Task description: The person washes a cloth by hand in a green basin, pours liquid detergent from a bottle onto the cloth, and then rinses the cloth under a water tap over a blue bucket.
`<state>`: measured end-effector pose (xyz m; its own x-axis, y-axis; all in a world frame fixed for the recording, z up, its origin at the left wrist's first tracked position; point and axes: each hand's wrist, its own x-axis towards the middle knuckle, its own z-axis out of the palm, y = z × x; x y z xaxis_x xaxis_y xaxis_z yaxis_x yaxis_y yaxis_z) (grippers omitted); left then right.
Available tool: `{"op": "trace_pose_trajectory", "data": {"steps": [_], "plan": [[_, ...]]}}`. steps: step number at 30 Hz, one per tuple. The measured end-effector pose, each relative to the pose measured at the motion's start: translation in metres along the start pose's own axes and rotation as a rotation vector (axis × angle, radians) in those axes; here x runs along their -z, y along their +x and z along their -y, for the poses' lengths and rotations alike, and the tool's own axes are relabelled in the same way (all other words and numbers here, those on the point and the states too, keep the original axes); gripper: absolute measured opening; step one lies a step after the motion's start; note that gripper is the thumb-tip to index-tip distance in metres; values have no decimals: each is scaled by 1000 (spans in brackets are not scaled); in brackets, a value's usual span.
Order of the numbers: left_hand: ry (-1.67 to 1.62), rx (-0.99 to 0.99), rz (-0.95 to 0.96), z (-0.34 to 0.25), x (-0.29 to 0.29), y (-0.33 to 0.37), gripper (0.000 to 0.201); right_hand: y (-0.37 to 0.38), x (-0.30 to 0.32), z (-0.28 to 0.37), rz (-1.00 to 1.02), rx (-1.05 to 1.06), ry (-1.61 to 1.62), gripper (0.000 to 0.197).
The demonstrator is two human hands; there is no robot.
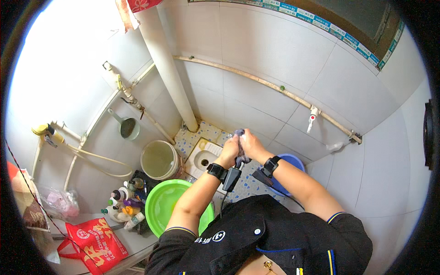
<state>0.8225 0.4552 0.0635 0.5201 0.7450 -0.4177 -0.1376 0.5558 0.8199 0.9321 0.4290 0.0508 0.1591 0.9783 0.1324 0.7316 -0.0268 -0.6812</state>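
Observation:
Both hands are closed around a bunched dark grey-purple cloth (pixel 240 132), held out in front of me over the floor. My left hand (pixel 230 152) grips it from the left, and my right hand (pixel 251 144) is pressed close against it on the other side. Part of the cloth pokes out above the fingers and more of it hangs below. The hands cover its middle, so I cannot tell what kind of cloth it is. Below my left forearm stands a bright green basin (pixel 158 201); a blue basin (pixel 293 161) is partly hidden under my right forearm.
A squat toilet (pixel 201 156) is set in the speckled tile floor. Left of it stands a white bucket (pixel 158 158) of liquid. Several bottles (pixel 123 206) and a red bag (pixel 98 245) are at the left. A ladle (pixel 128 128), hoses and a tap (pixel 312 119) line the walls.

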Motion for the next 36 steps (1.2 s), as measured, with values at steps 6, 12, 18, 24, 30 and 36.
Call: {"op": "trace_pose_trajectory", "data": {"steps": [6, 12, 18, 24, 30, 36], "plan": [[-165, -14, 132, -22, 7, -16, 39, 13, 17, -8, -88, -219, 271, 31], [-105, 30, 331, -4, 25, -25, 41, 18, 47, -22, 182, -442, 1377, 24], [153, 31, 317, -8, 57, -31, 27, 17, 74, -18, 91, -469, 1172, 29], [-341, 157, 98, -9, 46, -12, 58, 14, 43, -14, -31, -212, 689, 44], [-441, 183, 113, -3, 27, 6, 70, -13, 13, 39, -16, 72, 206, 34], [947, -588, -40, 28, 22, 19, 29, 10, 8, 16, 31, -160, 81, 31]]}}
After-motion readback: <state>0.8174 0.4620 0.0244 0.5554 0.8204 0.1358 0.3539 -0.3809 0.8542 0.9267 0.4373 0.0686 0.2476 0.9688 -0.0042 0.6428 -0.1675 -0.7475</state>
